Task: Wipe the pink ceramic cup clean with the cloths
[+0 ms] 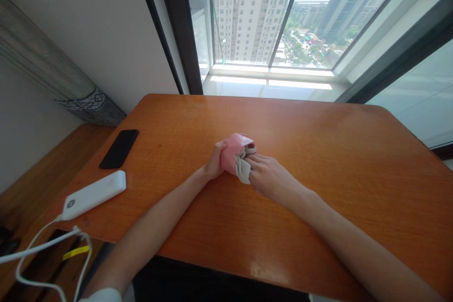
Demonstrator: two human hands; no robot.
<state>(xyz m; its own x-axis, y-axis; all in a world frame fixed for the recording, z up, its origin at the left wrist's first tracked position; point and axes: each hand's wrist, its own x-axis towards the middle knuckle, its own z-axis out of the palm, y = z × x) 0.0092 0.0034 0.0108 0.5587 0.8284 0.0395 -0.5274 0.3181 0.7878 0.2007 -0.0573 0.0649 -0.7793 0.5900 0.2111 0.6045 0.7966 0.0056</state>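
My left hand [214,162] is wrapped around the side of a pink cup [230,155], which lies tilted with its mouth toward the right. A light grey cloth [242,170] is bunched at the mouth and hangs partly over the rim. My right hand [264,170] grips this cloth, with the fingertips reaching into the opening and hidden there. Both hands are above the middle of the brown wooden table [318,151]. How far the cloth goes inside the cup cannot be seen.
On the table's left side lie a black phone [119,149] and a white power bank [95,195] with a white cable [42,245] running off the edge. Beyond the far edge is a window [269,23]. A grey curtain [53,61] hangs at the left.
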